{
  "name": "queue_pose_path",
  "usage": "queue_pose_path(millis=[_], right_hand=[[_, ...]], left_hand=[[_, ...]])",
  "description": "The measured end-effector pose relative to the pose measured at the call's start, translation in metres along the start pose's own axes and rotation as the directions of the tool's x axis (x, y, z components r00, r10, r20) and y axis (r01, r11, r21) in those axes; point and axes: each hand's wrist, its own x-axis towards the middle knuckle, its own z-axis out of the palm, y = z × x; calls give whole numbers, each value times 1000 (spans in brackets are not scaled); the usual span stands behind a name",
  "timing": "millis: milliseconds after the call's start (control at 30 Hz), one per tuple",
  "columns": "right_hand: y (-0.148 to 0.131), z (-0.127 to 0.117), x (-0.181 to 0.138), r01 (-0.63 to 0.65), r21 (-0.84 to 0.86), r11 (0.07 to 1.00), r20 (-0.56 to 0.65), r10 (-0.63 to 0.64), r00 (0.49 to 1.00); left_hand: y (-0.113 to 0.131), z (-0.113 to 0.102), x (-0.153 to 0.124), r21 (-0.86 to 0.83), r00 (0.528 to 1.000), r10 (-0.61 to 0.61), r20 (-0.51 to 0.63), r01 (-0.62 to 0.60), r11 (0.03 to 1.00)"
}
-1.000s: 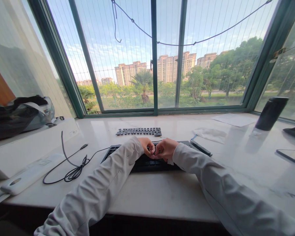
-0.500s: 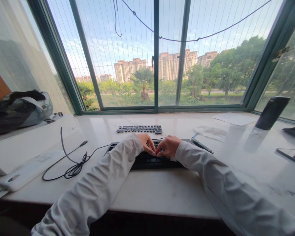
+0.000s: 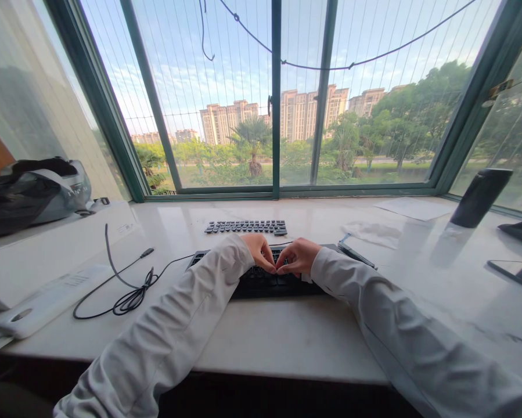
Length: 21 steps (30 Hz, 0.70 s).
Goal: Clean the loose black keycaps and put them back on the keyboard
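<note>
A black keyboard [image 3: 282,288] lies before me on the marble counter, its middle covered by my hands. My left hand [image 3: 259,252] is closed in a pinch low over the keys. Fingertip to fingertip with it, my right hand [image 3: 299,255] pinches too; whatever lies between the fingers is too small to make out. A small white piece shows under the right wrist, its kind unclear. Behind the keyboard, rows of loose black keycaps [image 3: 245,227] are laid out in keyboard order.
A coiled black cable [image 3: 132,298] lies left of the keyboard, near a white power strip [image 3: 47,307]. Right of it are a thin dark tool [image 3: 356,254] and clear plastic [image 3: 371,234]. Farther right stand a black cylinder [image 3: 481,198] and a phone [image 3: 517,273]. A bag [image 3: 34,194] sits left.
The hands stay pinched together at nearly the same spot on the keyboard, with only a slight shift of the fingers. The whole view has moved a little.
</note>
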Motion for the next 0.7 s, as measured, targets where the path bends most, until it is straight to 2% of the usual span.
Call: queue_pose_path(millis=[333,700], right_hand=[[-1,0,-1,4,1,1000,18,-4,1000],[-8,2,-4,-33,-85,996,-66,28,997]], left_hand=[[-1,1,1,-13,1000,-23,4,23,1000],[13,-4,-4,46,999,10,34,-12,999]])
